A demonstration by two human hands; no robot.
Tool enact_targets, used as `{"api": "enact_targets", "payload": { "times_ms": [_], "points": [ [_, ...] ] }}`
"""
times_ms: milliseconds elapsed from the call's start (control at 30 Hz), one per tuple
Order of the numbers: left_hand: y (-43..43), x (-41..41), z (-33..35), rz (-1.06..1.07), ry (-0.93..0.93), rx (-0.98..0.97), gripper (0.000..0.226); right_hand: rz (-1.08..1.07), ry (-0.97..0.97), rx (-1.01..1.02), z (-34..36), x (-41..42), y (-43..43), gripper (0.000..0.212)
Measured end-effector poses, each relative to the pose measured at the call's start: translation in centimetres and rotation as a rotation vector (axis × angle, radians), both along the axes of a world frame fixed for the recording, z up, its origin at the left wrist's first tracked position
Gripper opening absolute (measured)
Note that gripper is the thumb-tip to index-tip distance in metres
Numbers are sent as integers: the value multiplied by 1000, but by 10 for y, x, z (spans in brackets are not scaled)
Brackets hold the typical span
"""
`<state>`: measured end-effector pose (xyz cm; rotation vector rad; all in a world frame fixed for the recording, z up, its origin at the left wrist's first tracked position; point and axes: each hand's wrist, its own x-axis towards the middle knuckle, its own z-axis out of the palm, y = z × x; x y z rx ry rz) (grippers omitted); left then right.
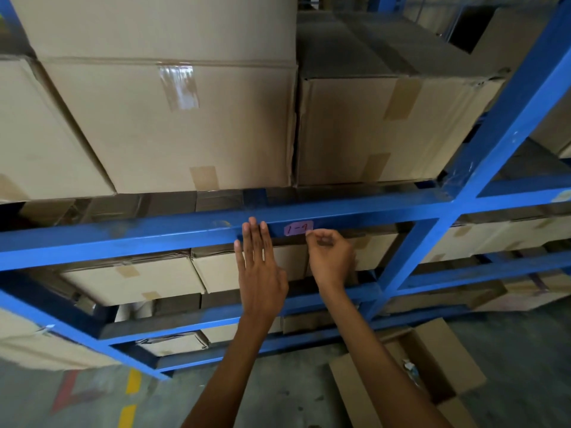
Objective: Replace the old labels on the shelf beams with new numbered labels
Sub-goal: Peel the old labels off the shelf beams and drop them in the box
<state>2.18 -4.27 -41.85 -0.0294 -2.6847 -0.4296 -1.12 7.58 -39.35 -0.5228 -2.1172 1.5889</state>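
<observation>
A small purple label (297, 228) with "1-9" handwritten on it sticks to the front face of a blue shelf beam (154, 234). My left hand (258, 261) lies flat, fingers straight, with the fingertips resting on the beam just left of the label. My right hand (330, 257) is curled, its thumb and forefinger pinched at the label's lower right corner. Whether that corner is lifted off the beam I cannot tell.
Large taped cardboard boxes (173, 118) fill the shelf above the beam, and smaller ones (136, 279) sit on the shelf below. A blue upright post (482, 168) rises to the right. An open cardboard box (420, 369) stands on the concrete floor at lower right.
</observation>
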Motion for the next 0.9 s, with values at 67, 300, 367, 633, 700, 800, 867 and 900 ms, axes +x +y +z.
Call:
{"api": "enact_targets", "payload": {
  "times_ms": [67, 300, 367, 633, 700, 800, 867, 900],
  "points": [
    [1, 0, 0, 1, 4, -1, 105, 27, -43, -111, 0, -4, 1, 11],
    [6, 1, -3, 23, 1, 5, 105, 113, -70, -158, 4, 0, 3, 4],
    [8, 2, -4, 32, -3, 6, 103, 185, -55, -153, 9, 5, 4, 10],
    [21, 1, -7, 57, -4, 48, 101, 385, 97, -89, 27, 28, 24, 20],
    [29, 2, -7, 67, -19, 58, 101, 312, 133, -86, 30, 30, 34, 22],
    [48, 0, -4, 117, -60, 104, 104, 205, 155, -107, 30, 34, 56, 25],
    [66, -3, -1, 150, -77, 169, 106, 147, 147, -127, 30, 36, 75, 24],
    [78, -5, 0, 153, -78, 209, 107, 116, 147, -135, 30, 37, 89, 22]
  ]
}}
